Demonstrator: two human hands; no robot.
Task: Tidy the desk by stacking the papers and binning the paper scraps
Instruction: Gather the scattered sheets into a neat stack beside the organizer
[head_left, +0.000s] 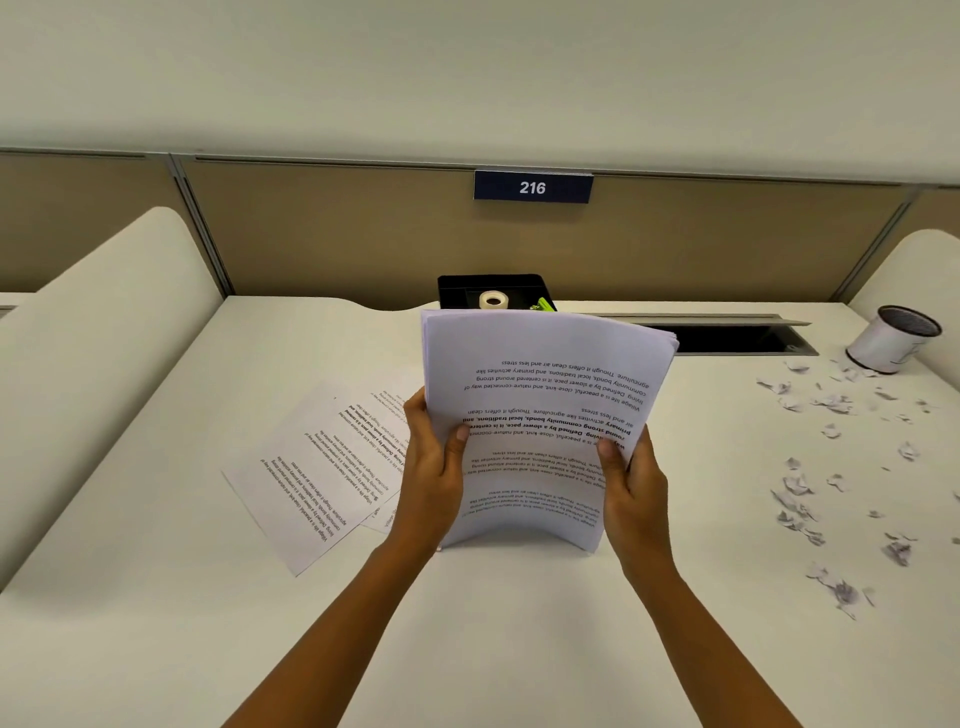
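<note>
Both arms reach forward; the left hand and right hand grip the upright sheaf of papers by its sides, its bottom edge bowed on the desk mid-tabletop.

- The bench is plain off-white.
- The stack of papers at its centre is white with lines of black print, some bold.
- The loose sheets at nine o'clock of the stack are white with black print.
- The paper scraps at three o'clock are white with grey creases.
- The bin at two o'clock is white outside, dark mesh inside.
- The tray at twelve o'clock is black, holding a cream tape roll and something bright green.
- The partition is tan; its sign is navy with white "216".
</note>
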